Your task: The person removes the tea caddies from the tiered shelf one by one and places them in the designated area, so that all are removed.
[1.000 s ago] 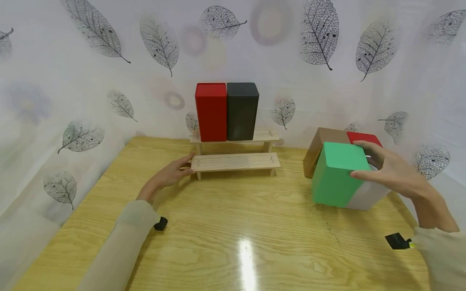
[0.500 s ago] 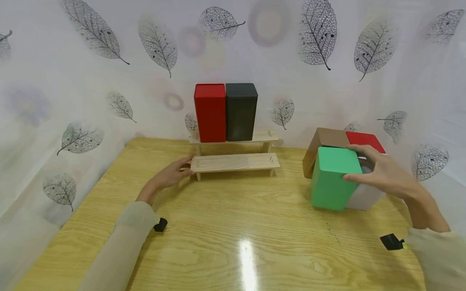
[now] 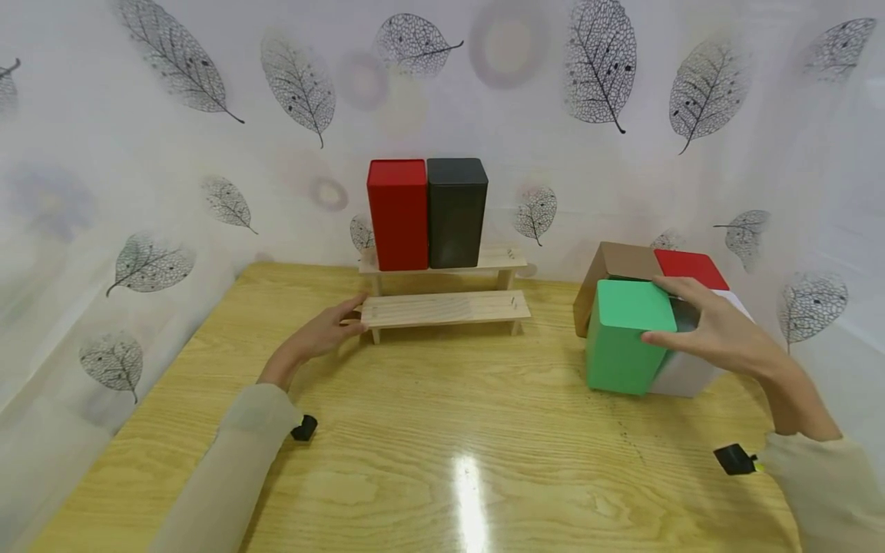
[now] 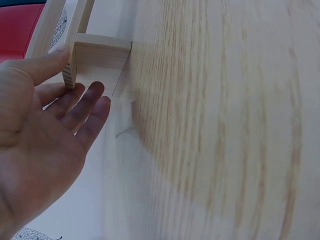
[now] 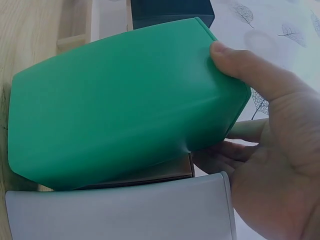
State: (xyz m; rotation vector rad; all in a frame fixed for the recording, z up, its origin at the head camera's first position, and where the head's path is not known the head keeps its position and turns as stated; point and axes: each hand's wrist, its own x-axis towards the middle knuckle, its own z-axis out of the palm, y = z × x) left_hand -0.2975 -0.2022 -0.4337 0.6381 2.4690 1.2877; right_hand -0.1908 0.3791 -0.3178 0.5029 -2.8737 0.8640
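My right hand (image 3: 726, 330) grips a green box (image 3: 628, 342) near its top at the table's right side. In the right wrist view the thumb lies on one face of the green box (image 5: 115, 100), with fingers partly hidden behind it. My left hand (image 3: 319, 334) holds the left end of the low wooden two-step rack (image 3: 445, 309). In the left wrist view the thumb (image 4: 52, 62) is on top of the plank end and fingers are under it. A red box (image 3: 399, 215) and a dark grey box (image 3: 456, 215) stand side by side on the rack's upper step.
Close behind the green box stand a brown box (image 3: 594, 280), another red box (image 3: 691, 266) and a white box (image 3: 684, 376). The wooden table (image 3: 387, 430) meets a leaf-patterned cloth (image 3: 442, 100) at the back and sides.
My right hand has drawn the green box a little to the left, away from the white box, and its lean has lessened. My left hand stays at the rack.
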